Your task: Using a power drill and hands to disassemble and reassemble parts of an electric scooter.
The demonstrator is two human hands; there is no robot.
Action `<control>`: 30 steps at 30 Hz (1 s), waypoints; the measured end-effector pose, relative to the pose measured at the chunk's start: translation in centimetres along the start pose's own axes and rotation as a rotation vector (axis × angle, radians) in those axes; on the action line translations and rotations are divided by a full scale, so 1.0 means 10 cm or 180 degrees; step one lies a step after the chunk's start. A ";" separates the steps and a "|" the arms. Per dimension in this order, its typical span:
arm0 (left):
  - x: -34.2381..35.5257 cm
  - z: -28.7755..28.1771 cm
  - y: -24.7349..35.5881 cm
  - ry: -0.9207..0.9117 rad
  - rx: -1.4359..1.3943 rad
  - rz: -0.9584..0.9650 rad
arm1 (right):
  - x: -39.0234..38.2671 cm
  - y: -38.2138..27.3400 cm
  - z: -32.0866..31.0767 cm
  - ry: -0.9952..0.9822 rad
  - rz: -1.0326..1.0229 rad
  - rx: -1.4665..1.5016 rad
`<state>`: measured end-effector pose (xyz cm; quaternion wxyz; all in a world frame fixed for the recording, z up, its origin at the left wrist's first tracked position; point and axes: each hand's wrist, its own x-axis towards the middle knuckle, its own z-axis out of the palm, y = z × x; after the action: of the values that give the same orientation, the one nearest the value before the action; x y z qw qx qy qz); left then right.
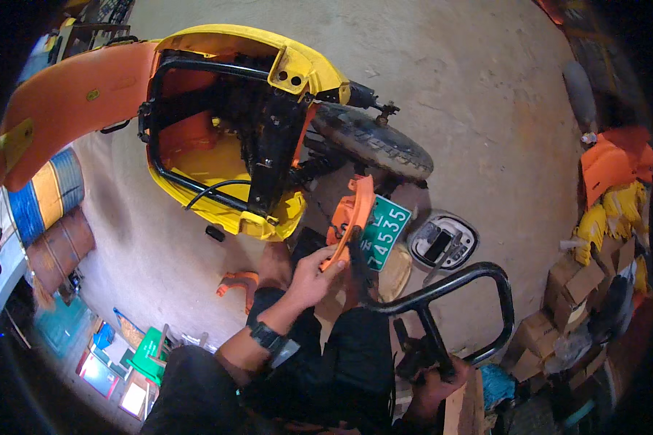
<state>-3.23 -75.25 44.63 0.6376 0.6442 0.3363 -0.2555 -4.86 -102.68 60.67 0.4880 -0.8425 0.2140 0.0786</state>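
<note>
My left hand (310, 281), with a watch on the wrist, is closed on the lower end of a curved orange plastic panel (357, 210). Against this panel lies one end of a black tubular metal frame (453, 279). Lower right, my right hand (437, 386) grips the base of that frame; part of its fingers is hidden. Just beyond the panel lies a green licence plate (386, 232). A scooter with yellow and orange body panels (308, 65) stands ahead, its seat area uncovered and its black tyre (374, 141) showing.
A small orange bracket (239, 286) and a black piece (215, 233) lie on the floor to the left. Right of the plate is a grey oval light housing (444, 243). Cardboard boxes (573, 283) and orange panels (617, 163) line the right; drums (54, 188) stand left.
</note>
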 end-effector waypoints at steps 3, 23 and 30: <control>-0.10 -0.16 0.18 -0.0104 -0.0161 0.0056 | -0.07 -0.21 0.00 -0.0042 0.0146 0.0158; -0.20 -0.41 0.78 -0.0057 0.0235 0.1288 | 1.40 -0.66 1.03 -0.0236 -0.1191 0.1386; 0.06 -0.35 0.81 -0.0300 -0.0230 0.1135 | 1.77 -0.51 0.91 -0.0878 -0.1264 0.1611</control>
<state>3.00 -71.36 49.64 0.7106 0.6577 0.1955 -0.1562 13.96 -97.73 53.97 0.7115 -0.7015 -0.0093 0.0397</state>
